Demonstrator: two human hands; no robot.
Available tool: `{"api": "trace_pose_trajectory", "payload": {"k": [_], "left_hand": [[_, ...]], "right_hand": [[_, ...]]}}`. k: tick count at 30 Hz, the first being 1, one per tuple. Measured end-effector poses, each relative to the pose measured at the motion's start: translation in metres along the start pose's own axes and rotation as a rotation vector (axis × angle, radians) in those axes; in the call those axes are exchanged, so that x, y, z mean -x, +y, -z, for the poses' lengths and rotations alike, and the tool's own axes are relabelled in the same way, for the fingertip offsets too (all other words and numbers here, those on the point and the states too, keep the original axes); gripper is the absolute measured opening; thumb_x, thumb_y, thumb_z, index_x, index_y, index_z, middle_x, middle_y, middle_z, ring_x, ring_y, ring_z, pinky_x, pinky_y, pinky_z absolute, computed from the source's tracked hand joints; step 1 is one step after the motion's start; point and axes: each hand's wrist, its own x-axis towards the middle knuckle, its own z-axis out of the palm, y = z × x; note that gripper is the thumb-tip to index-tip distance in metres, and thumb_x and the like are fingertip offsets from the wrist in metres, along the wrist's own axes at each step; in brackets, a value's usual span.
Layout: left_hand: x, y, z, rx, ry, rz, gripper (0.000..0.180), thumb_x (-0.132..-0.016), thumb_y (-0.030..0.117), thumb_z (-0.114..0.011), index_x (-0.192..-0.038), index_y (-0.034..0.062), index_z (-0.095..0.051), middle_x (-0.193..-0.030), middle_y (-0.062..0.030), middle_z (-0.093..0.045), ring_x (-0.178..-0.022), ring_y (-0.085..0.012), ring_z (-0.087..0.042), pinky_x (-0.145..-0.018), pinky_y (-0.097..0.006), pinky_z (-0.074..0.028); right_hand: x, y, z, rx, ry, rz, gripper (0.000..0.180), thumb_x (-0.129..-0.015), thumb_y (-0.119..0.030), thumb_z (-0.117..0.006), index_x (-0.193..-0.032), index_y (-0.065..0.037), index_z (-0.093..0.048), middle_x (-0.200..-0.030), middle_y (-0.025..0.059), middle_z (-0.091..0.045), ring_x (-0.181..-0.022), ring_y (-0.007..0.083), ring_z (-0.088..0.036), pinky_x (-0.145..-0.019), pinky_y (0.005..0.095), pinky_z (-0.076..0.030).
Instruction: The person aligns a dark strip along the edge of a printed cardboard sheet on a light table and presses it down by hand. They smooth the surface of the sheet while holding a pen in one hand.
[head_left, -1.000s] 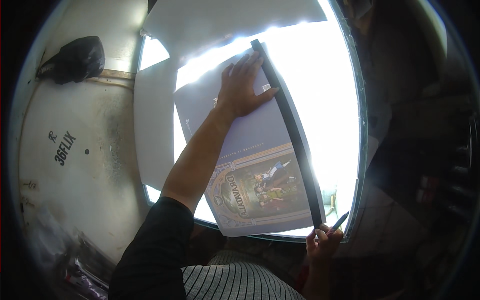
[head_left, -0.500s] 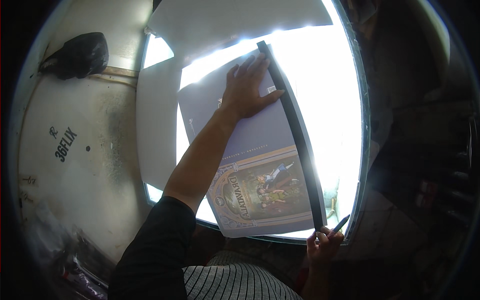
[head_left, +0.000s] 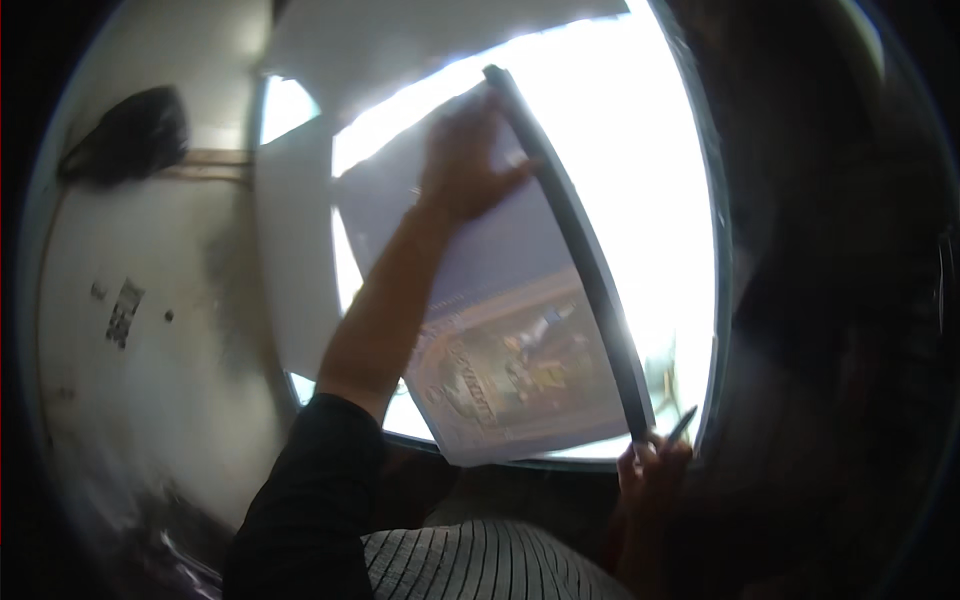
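A printed sheet (head_left: 500, 250), mauve with a framed illustration at its near end, lies on a brightly lit glass panel (head_left: 640, 150). Along the sheet's right side runs a long dark straightedge (head_left: 575, 235). My left hand (head_left: 465, 165), blurred, rests on the far part of the sheet with its fingers stretched out and the thumb reaching to the straightedge. At the near end of the straightedge is my right hand (head_left: 652, 475), closed around a slim dark pen-like tool (head_left: 682, 426). Whether the tool has a blade or a tip is hidden.
Pale blank sheets (head_left: 295, 220) lie left of and beyond the print. A black plastic bag (head_left: 135, 135) sits on the whitish surface (head_left: 160, 400) at the left, with shiny plastic wrapping (head_left: 165, 530) nearer. The right side is dark.
The whole view has shifted and blurred, so the sheet, straightedge and left hand appear slightly farther left and higher. Both hands keep much the same places on them.
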Motion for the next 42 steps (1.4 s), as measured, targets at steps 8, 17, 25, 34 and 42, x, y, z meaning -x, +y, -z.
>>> {"api": "trace_pose_trajectory", "payload": {"k": [8, 17, 25, 34, 42], "left_hand": [[-0.001, -0.015, 0.018, 0.013, 0.008, -0.064, 0.074, -0.089, 0.051, -0.065, -0.145, 0.0049, -0.047, -0.152, -0.0179, -0.045, -0.142, -0.0362, -0.039, -0.119, -0.049, -0.029], [0.002, -0.015, 0.007, -0.001, 0.043, -0.085, 0.075, -0.091, 0.053, -0.061, -0.147, 0.0058, -0.045, -0.154, -0.0169, -0.043, -0.145, -0.0357, -0.036, -0.12, -0.048, -0.026], [-0.003, -0.01, 0.011, 0.104, 0.028, -0.118, 0.087, -0.084, 0.057, -0.068, -0.149, 0.0058, -0.042, -0.156, -0.0172, -0.04, -0.146, -0.0357, -0.033, -0.12, -0.051, -0.024], [-0.01, 0.01, 0.026, 0.114, -0.368, 0.123, 0.141, -0.055, 0.081, -0.079, -0.156, 0.0047, -0.016, -0.16, -0.0246, -0.02, -0.151, -0.0436, -0.01, -0.121, -0.061, -0.009], [-0.024, 0.018, 0.074, 0.036, -0.649, 0.287, 0.147, -0.054, 0.084, -0.076, -0.157, 0.0019, -0.011, -0.163, -0.0194, -0.013, -0.153, -0.0363, -0.006, -0.121, -0.065, -0.012]], "right_hand": [[-0.006, -0.001, -0.003, -0.207, 0.04, 0.005, 0.04, -0.068, -0.005, -0.081, -0.099, -0.018, -0.06, -0.105, 0.0002, -0.063, -0.094, 0.022, -0.057, -0.079, 0.0402, -0.042], [-0.002, 0.0, -0.005, -0.215, 0.068, 0.004, 0.036, -0.068, -0.004, -0.08, -0.096, -0.018, -0.06, -0.102, 0.0, -0.065, -0.091, 0.0209, -0.059, -0.079, 0.0389, -0.043], [-0.003, 0.006, -0.005, -0.194, 0.08, 0.007, 0.036, -0.069, -0.004, -0.079, -0.095, -0.018, -0.059, -0.102, -0.0003, -0.065, -0.091, 0.0209, -0.058, -0.079, 0.0394, -0.043], [-0.032, -0.004, 0.015, -0.369, 0.081, -0.014, 0.024, -0.087, -0.007, -0.074, -0.103, -0.013, -0.058, -0.08, 0.0072, -0.065, -0.081, 0.0246, -0.06, -0.07, 0.0344, -0.052], [-0.262, -0.006, -0.015, -0.617, 0.117, 0.131, 0.055, -0.103, -0.046, -0.05, -0.135, -0.001, -0.059, -0.091, 0.016, -0.072, -0.085, 0.024, -0.074, -0.066, 0.0288, -0.055]]}}
